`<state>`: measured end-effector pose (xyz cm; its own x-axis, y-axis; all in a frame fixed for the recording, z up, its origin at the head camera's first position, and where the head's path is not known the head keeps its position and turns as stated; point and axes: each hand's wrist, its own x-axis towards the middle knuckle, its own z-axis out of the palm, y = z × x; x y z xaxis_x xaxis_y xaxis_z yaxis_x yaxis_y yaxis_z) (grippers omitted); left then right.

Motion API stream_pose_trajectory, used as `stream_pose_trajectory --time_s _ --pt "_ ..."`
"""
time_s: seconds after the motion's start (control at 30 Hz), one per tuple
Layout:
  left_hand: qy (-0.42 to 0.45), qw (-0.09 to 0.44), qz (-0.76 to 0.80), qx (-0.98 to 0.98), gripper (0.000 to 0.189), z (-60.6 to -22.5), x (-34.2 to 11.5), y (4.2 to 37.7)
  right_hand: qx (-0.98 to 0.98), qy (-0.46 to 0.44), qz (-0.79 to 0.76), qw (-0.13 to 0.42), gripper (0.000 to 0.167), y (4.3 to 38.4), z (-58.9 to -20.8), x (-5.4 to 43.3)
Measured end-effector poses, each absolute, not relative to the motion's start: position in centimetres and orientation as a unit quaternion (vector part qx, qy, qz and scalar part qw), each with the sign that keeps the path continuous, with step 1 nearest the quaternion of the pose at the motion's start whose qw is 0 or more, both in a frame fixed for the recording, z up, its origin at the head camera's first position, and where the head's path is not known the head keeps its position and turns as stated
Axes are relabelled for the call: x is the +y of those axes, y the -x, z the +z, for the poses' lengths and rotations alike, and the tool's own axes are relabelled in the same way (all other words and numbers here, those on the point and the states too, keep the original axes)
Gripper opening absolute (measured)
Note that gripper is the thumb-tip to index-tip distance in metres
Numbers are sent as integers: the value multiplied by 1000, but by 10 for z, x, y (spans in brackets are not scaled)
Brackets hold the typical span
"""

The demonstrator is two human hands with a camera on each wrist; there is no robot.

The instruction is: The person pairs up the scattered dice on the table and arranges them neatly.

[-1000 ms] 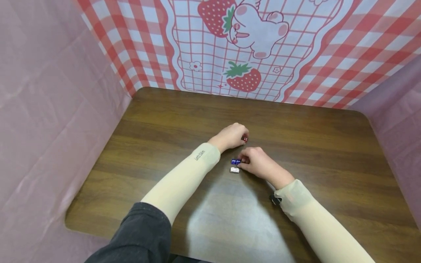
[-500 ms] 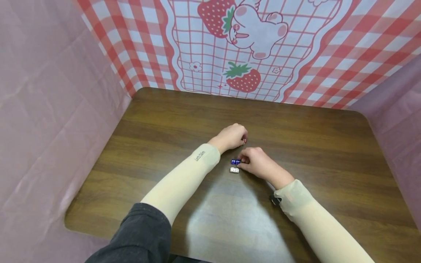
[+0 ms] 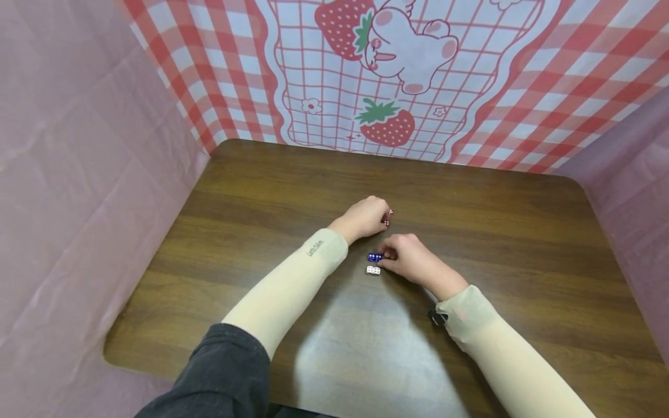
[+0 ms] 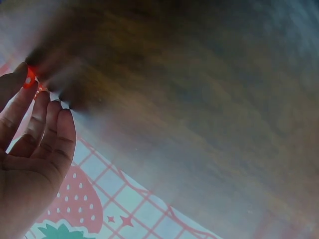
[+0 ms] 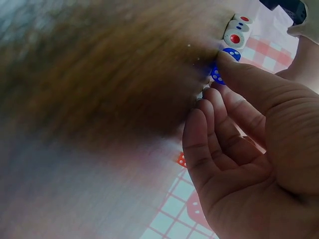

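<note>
My left hand [image 3: 368, 216] pinches a red die [image 4: 30, 77] between thumb and index finger, low over the table. A second red die [image 3: 391, 213] shows just past its fingertips, partly covered by a finger in the left wrist view. Nearer the body, my right hand [image 3: 411, 257] has thumb and index finger on a pair of blue dice [image 3: 374, 256]. The thumb tip overlaps one blue die [image 5: 217, 74] in the right wrist view. A row of white dice [image 3: 373, 270] lies right beside the blue ones, on the near side.
The dice are around the middle of a brown wooden table [image 3: 251, 191]. Behind its far edge hangs a red-and-white checked cloth [image 3: 324, 75] with strawberries. Pink cloth [image 3: 78, 191] closes the left side, and more hangs at the right.
My left hand has shifted slightly left, and a second red die now shows beyond its fingertips. The right hand, the blue dice and the white dice have stayed in place.
</note>
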<state>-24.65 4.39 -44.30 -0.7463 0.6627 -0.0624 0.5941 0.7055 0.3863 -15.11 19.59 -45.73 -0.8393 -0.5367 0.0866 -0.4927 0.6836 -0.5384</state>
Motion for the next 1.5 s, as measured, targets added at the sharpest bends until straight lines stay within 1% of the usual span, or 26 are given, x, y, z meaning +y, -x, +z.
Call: stream_pose_trajectory --time_s 0.57,0.93,1.5 --pt "-345 117 156 918 11 -439 31 233 916 283 -281 39 14 152 -456 195" --pt "-340 127 135 922 9 -436 23 220 919 276 -281 38 14 151 -456 196" --pt "-325 133 143 925 10 -436 13 208 919 283 -274 26 16 152 -459 195"
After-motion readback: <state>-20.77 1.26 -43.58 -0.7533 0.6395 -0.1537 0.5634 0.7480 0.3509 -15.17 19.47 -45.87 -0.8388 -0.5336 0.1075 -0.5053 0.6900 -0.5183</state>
